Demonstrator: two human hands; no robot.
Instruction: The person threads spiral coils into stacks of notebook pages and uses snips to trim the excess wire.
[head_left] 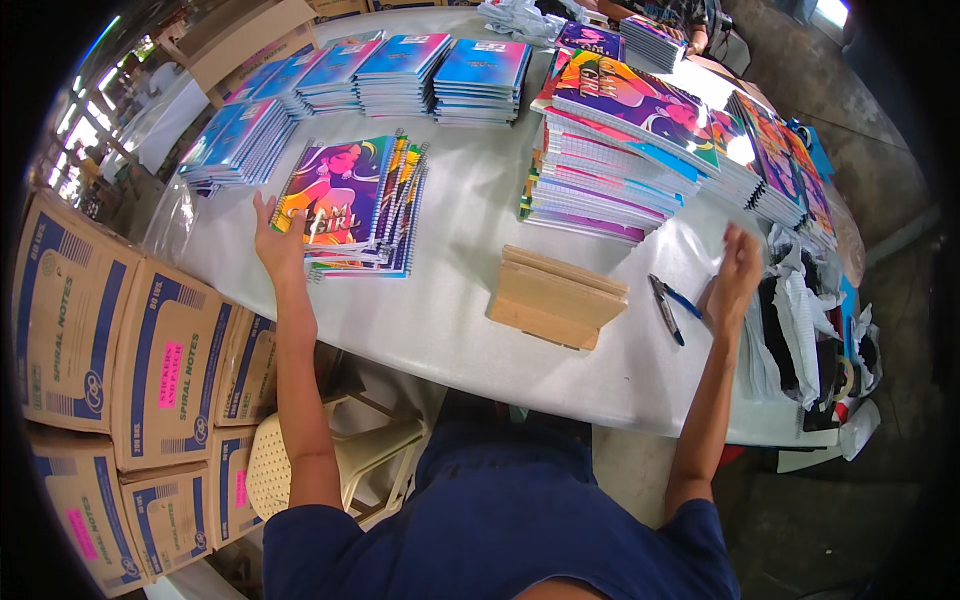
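My left hand (pixel 279 238) is at the lower left corner of a pile of spiral notebooks, its thumb over the top cover and its fingers spread along the edge. The top notebook (pixel 335 190) is purple with a drawn figure; those under it (pixel 405 235) stick out unevenly to the right. My right hand (pixel 738 265) is above the table's right side, fingers loosely curled together with nothing visible in them. Two pens (pixel 663 305), dark and blue, lie just left of it. A folded brown cardboard piece (pixel 555 295) stands on the table between my hands.
Blue notebook stacks (pixel 403 75) line the far left. A tall notebook stack (pixel 600 180) rises at the right, with more notebooks (pixel 775 170) beyond. Crumpled wrapping (pixel 800 310) covers the right edge. Cartons (pixel 170 370) and a plastic stool (pixel 335 450) stand lower left. A person (pixel 690 20) sits across.
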